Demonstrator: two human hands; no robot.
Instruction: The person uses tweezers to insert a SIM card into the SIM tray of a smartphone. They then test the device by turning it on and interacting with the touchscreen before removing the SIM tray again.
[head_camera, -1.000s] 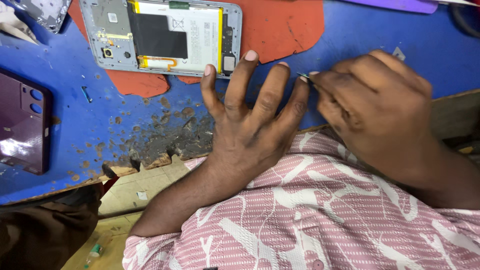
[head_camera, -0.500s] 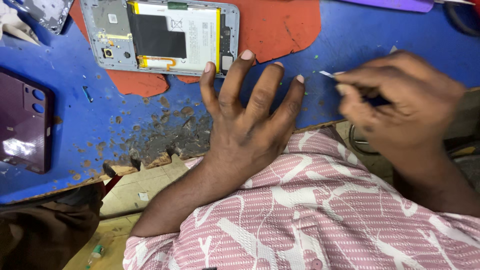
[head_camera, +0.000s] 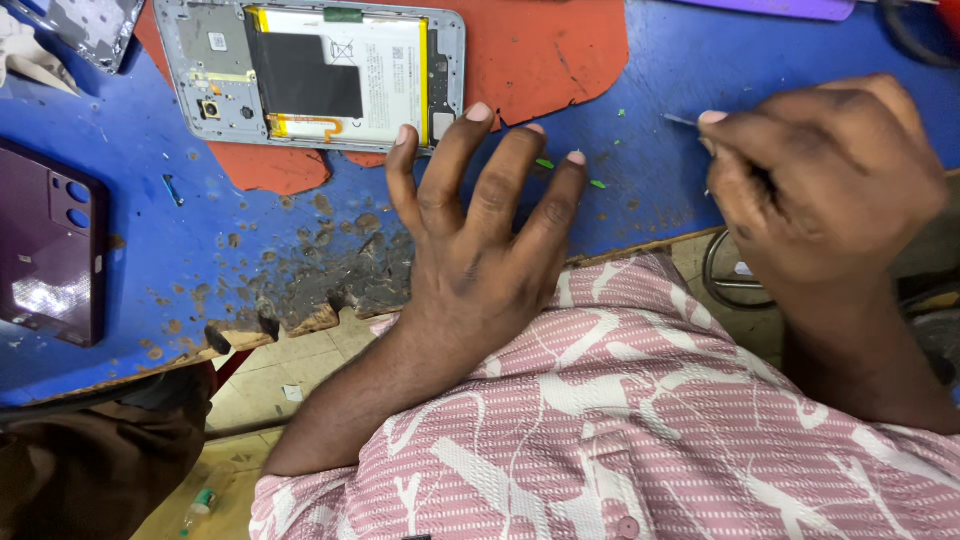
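My left hand lies flat on the blue mat, fingers spread. Its fingertips rest just below an opened phone, whose back is off so the battery and board show. The phone lies on a red pad. My right hand hovers at the right over the mat, closed around a thin metal tool whose tip points left. Two tiny green bits lie on the mat between my hands.
A purple phone back cover lies at the left edge. Another grey phone part sits at the top left. The mat's front edge is worn and crumbling. A metal ring shows below the table at the right.
My right hand has drawn away to the right from my left hand's fingertips, carrying the thin tool. My left hand has stayed in place.
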